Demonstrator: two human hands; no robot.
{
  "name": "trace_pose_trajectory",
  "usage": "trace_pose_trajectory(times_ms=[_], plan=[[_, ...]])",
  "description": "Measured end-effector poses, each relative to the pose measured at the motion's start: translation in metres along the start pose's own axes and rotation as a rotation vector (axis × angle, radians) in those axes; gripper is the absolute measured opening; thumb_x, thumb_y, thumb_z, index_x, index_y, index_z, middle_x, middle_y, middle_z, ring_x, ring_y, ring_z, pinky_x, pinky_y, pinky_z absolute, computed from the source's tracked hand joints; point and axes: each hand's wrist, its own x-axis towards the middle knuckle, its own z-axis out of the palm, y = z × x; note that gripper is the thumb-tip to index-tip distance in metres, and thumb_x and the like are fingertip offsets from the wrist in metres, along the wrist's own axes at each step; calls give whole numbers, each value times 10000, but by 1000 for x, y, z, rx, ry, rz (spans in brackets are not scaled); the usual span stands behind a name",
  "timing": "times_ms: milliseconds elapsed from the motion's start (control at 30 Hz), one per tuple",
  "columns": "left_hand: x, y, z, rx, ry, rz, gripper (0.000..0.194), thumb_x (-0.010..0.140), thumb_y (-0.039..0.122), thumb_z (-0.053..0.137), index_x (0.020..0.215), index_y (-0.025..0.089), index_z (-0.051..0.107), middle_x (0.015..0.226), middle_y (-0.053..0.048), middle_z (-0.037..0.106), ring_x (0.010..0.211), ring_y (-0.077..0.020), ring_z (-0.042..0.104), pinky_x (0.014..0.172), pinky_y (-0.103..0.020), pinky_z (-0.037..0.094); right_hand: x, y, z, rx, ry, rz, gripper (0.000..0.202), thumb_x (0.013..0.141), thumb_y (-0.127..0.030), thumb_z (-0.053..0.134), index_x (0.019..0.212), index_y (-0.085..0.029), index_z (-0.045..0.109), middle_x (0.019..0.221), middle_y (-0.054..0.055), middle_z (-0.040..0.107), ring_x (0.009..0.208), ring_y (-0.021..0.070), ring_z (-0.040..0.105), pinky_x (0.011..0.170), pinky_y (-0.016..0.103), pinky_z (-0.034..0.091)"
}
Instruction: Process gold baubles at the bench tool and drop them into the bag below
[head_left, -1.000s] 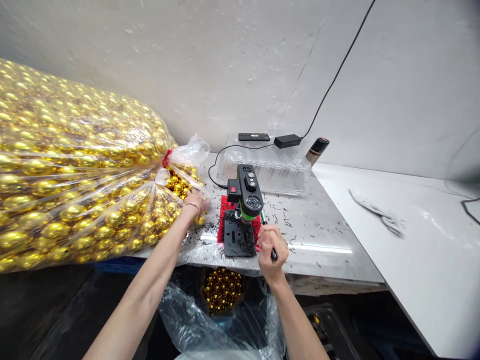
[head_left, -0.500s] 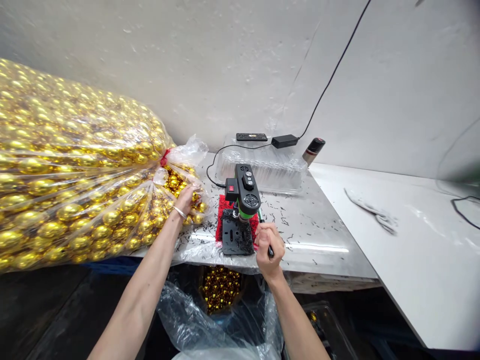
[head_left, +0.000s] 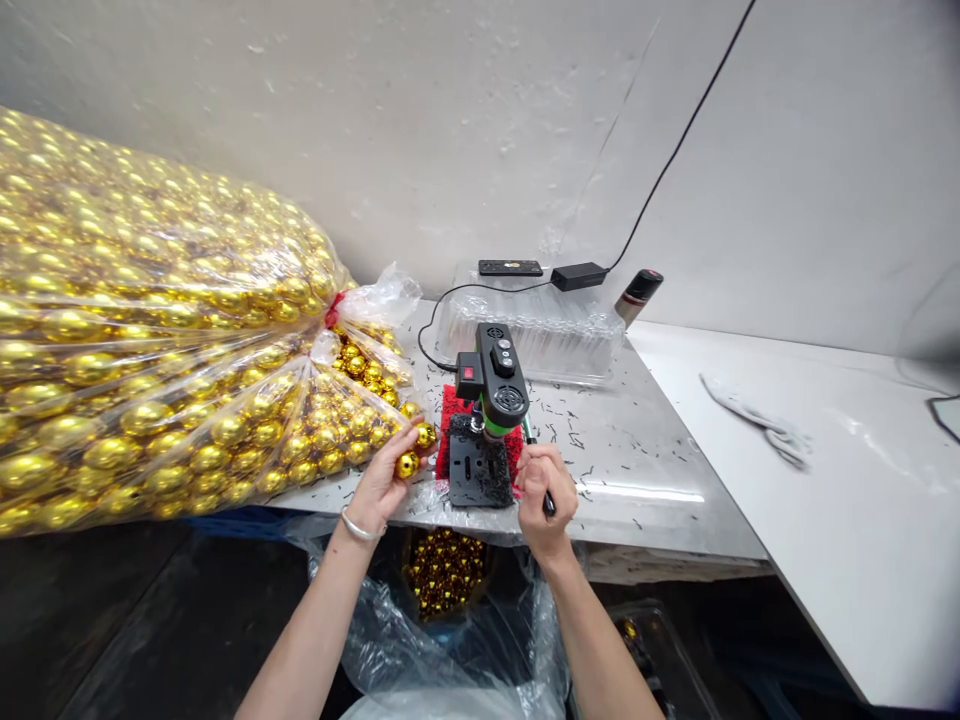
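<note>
Gold balls (head_left: 407,465) are held in the fingers of my left hand (head_left: 384,478), just left of a small black bench drill press (head_left: 501,375). Another gold ball lies close by at the fingertips. My right hand (head_left: 546,495) is wrapped round the black-gripped lever (head_left: 550,503) on the right side of the press. Below the press head is a black slotted base plate (head_left: 469,480) covered in dark shavings, set on a red mat (head_left: 444,455). A large clear bag (head_left: 187,350) full of gold balls lies at the left, its mouth spilling balls near my left hand.
Under the table edge, a plastic-lined container holds many gold balls (head_left: 446,570). Behind the press stand a clear plastic tray (head_left: 540,340), a power adapter (head_left: 580,276) with its cable, and a spray can (head_left: 639,295). Gloves (head_left: 756,418) lie on the white table (head_left: 825,520) at right.
My left hand has come out of the bag's mouth and moved right towards the press with gold balls in it. My right hand stays on the lever.
</note>
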Motion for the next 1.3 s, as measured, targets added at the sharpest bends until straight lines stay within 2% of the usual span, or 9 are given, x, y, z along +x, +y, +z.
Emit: trace_pose_trajectory(times_ms=[133, 267, 433, 633, 733, 1033, 1300], plan=[[11, -34, 10, 280, -4, 43, 466, 705, 280, 745, 1152, 176, 662, 922, -69, 724, 693, -140, 658, 497, -191, 483, 0, 0, -1, -8, -20, -4, 307, 883, -95, 379, 600, -206, 424, 599, 0, 476, 644, 141, 505, 576, 288, 397], [22, -57, 18, 557, -4, 202, 468, 642, 345, 776, 1060, 148, 701, 950, -73, 738, 790, -178, 663, 600, -240, 504, -1, 1, -2, -13, -36, -4, 307, 884, -86, 372, 605, -209, 412, 595, -3, 465, 663, 142, 514, 586, 286, 407], [24, -64, 23, 887, -52, 393, 372, 711, 331, 707, 1049, 177, 709, 968, -69, 747, 902, -228, 676, 827, -343, 509, -2, 3, 0, 4, -25, -21, 289, 879, -64, 375, 630, -205, 418, 613, -5, 463, 674, 134, 510, 583, 273, 403], [19, -65, 28, 1332, -12, 584, 360, 763, 303, 682, 1111, 207, 684, 1002, -98, 737, 922, -265, 673, 837, -387, 504, -1, 1, -1, 11, -34, -22, 272, 876, -56, 384, 650, -200, 426, 654, 2, 474, 682, 127, 509, 587, 265, 413], [18, -67, 29, 1417, -35, 643, 358, 752, 286, 702, 1100, 202, 689, 1068, -107, 720, 977, -277, 662, 858, -391, 508, -1, 1, -2, 15, -43, -18, 265, 875, -53, 384, 658, -199, 428, 660, 4, 475, 689, 128, 507, 591, 264, 414], [14, -62, 33, 1531, -52, 561, 374, 795, 328, 675, 1138, 179, 673, 1154, -103, 691, 1036, -253, 650, 884, -342, 503, -18, 15, 4, 35, -14, -44, 260, 910, -136, 352, 673, -202, 435, 670, 10, 483, 661, 135, 512, 584, 282, 434], [13, -63, 35, 1543, -44, 558, 373, 803, 353, 670, 1135, 182, 674, 1154, -93, 690, 1019, -248, 654, 855, -329, 507, -39, 38, 15, -6, 65, -95, 319, 965, -250, 281, 681, -208, 421, 699, -2, 489, 646, 122, 544, 816, 393, 484]])
